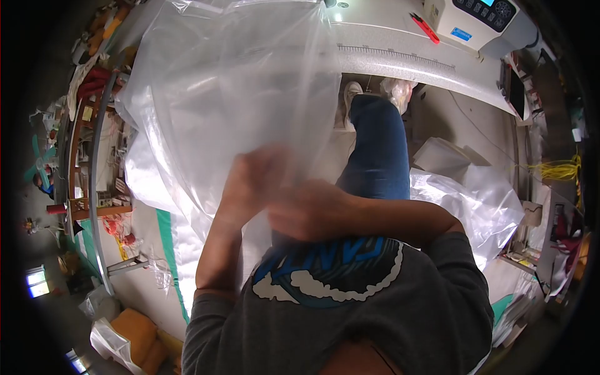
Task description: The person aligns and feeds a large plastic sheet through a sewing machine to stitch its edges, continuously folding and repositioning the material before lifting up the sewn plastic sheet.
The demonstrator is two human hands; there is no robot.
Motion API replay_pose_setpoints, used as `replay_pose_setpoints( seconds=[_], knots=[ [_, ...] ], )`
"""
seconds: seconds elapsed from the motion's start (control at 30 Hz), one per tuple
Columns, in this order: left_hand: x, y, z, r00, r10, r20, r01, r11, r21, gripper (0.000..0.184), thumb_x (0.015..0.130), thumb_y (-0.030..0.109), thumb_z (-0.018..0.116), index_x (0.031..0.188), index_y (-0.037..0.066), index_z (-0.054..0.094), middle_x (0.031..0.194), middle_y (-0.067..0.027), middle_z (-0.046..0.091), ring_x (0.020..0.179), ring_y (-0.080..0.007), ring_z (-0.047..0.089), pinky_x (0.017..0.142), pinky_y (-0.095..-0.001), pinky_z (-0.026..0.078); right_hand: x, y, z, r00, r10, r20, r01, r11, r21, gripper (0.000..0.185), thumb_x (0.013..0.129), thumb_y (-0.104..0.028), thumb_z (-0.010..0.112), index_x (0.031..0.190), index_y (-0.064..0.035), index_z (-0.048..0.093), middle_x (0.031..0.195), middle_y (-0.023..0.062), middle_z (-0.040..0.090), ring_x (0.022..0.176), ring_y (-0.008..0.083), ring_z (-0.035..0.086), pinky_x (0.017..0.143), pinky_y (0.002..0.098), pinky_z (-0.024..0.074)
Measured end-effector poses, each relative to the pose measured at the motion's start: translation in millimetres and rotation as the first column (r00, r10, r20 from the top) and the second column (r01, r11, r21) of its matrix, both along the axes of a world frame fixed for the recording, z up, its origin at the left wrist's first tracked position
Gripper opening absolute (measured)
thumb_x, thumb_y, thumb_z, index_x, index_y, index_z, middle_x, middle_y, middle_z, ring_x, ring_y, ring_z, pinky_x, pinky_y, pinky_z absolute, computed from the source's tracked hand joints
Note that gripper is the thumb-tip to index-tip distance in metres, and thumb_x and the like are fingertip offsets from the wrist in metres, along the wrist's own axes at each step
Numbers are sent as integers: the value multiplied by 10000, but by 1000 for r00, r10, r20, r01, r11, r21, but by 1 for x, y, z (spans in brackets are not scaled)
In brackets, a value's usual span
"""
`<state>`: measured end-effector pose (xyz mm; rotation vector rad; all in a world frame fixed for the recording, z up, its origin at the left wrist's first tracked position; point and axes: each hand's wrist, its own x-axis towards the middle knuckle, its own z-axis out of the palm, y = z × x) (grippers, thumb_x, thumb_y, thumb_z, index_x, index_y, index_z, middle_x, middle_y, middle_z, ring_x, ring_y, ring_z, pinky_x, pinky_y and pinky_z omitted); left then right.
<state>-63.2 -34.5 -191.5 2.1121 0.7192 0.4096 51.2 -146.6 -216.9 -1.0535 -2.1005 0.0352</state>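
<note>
A large sheet of clear plastic film [231, 100] hangs from the table's front edge and spreads down over my lap, wrinkled and see-through. My left hand [259, 172] is curled closed at its lower part, with film bunched about the fingers. Just below and to the right, close against it, my right hand [303, 209] is also closed at the film's edge. Motion blurs both hands, so single fingers cannot be made out. White material [147, 162] shows under the film on the left.
Ahead is a white sewing-machine table [375, 31] with a printed ruler [400, 53]. On it are a red-handled cutter [426, 29] and a control panel [487, 11]. More clear film [475, 206] lies at my right. Shelves with thread [84, 162] stand left; yellow cord [559, 169] hangs right.
</note>
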Motion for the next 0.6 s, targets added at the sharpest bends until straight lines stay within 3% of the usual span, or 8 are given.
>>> replay_pose_setpoints(
  seconds=[0.07, 0.2, 0.3, 0.4, 0.47, 0.5, 0.57, 0.6],
  knots=[
    [-2, 0, 4, 999, 3, 47, 3, 991, -132, 121, 890, 34, 554, 915, -40, 645, 686, -17, 609, 636, -42, 497, 553, -218, 430, 0, 1, 2, 1000, 20, -10, -19, 999, 45, 140, 804, -101, 623, 745, 3, 553, 610, 104, 551, 466, 193, 561, 423, 303, 462],
    [-4, 7, 12, 997, -71, -25, 68, 991, -111, 138, 905, 51, 547, 915, -53, 637, 714, -26, 631, 650, -58, 533, 581, -218, 453, -7, 8, -8, 998, 2, -61, 2, 998, 61, 140, 809, -107, 620, 758, 5, 554, 598, 102, 551, 450, 194, 555, 420, 304, 462],
    [-5, 8, 6, 996, -42, 80, 66, 944, -324, 149, 919, 69, 546, 905, -59, 623, 737, -44, 644, 648, -81, 560, 598, -222, 473, -8, 10, -13, 992, 14, -127, -2, 996, 94, 145, 805, -111, 624, 748, 2, 554, 588, 100, 549, 433, 194, 550, 410, 305, 460],
    [-3, 10, 10, 996, 22, -84, -42, 969, -245, 71, 840, 12, 563, 877, -12, 619, 740, -85, 620, 687, -89, 547, 611, -261, 473, 0, 12, -7, 1000, 25, -5, -25, 999, 46, 119, 808, -109, 619, 752, -15, 573, 678, 113, 581, 572, 196, 607, 464, 300, 489],
    [-1, 9, 17, 994, 49, -96, -66, 982, -179, 64, 837, 4, 563, 866, -7, 619, 733, -94, 618, 671, -103, 560, 601, -264, 474, 12, 20, -2, 993, 97, 69, -112, 957, 268, 75, 814, -108, 614, 833, -35, 609, 848, 119, 620, 811, 221, 632, 617, 340, 534],
    [2, 10, 20, 988, 89, -123, -105, 986, -132, 60, 833, -3, 564, 855, -3, 620, 725, -103, 617, 656, -117, 573, 592, -268, 474, 30, 20, 2, 992, 81, 92, -104, 955, 278, 75, 814, -108, 614, 833, -35, 609, 848, 119, 620, 811, 221, 632, 617, 340, 534],
    [5, 13, 38, 998, 11, -55, -11, 1000, -1, 53, 823, -12, 562, 828, 3, 613, 711, -108, 604, 628, -152, 574, 580, -273, 471, 75, 24, 19, 964, -195, -182, 242, 927, 287, 175, 842, -125, 602, 1001, -57, 632, 1039, 112, 613, 999, 252, 584, 803, 392, 514],
    [6, 13, 49, 998, -53, -22, 55, 991, 123, 55, 812, -20, 560, 800, 9, 605, 696, -112, 592, 600, -187, 574, 568, -278, 468, 90, 37, 10, 847, -292, -445, 364, 928, 84, 232, 861, -146, 592, 1069, -45, 612, 1077, 130, 604, 1009, 274, 580, 856, 401, 488]
  ],
)
